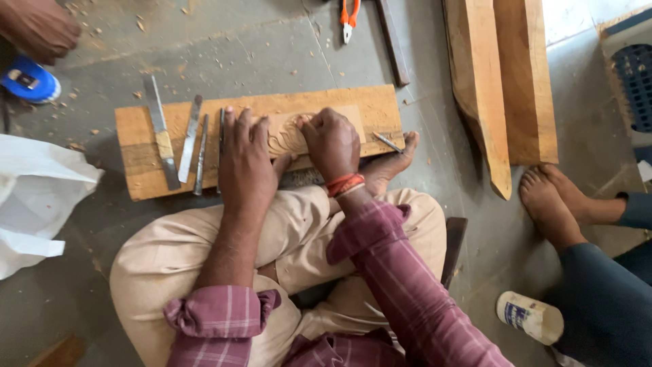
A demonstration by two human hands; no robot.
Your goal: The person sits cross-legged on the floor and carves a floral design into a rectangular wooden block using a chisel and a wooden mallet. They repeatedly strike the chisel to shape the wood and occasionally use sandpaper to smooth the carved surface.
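Floor: grey concrete floor [272,47], strewn with wood chips; all items lay on it.
Planks: two long wooden planks [502,81] lay side by side at upper right, running away from the person.
Board: a flat wooden board [142,143] lay across the floor in front of the seated person's crossed legs, braced by a bare foot [394,160] at its right end.
Carved panel: a smaller pale carved panel [288,132] lay on top of the board, near its middle; a relief pattern showed between the two hands.
Bag: a white plastic bag [34,197] lay crumpled at far left; contents not visible.
Crate: a blue perforated crate [635,75] stood at the upper right edge; contents not visible.
Left hand: left hand [244,160] lay flat, fingers spread, pressing on the panel's left part.
Right hand: right hand [333,143] was clenched in a fist over the panel; what it gripped could not be told.
Chisels: several steel chisels [180,139] lay in a row on the board, just left of the left hand.
Bottle: a white cylindrical bottle [530,316] with a dark blue label lay on its side at lower right, beside another person's feet [553,200].
Pliers: orange-handled pliers [349,17] lay at top centre.
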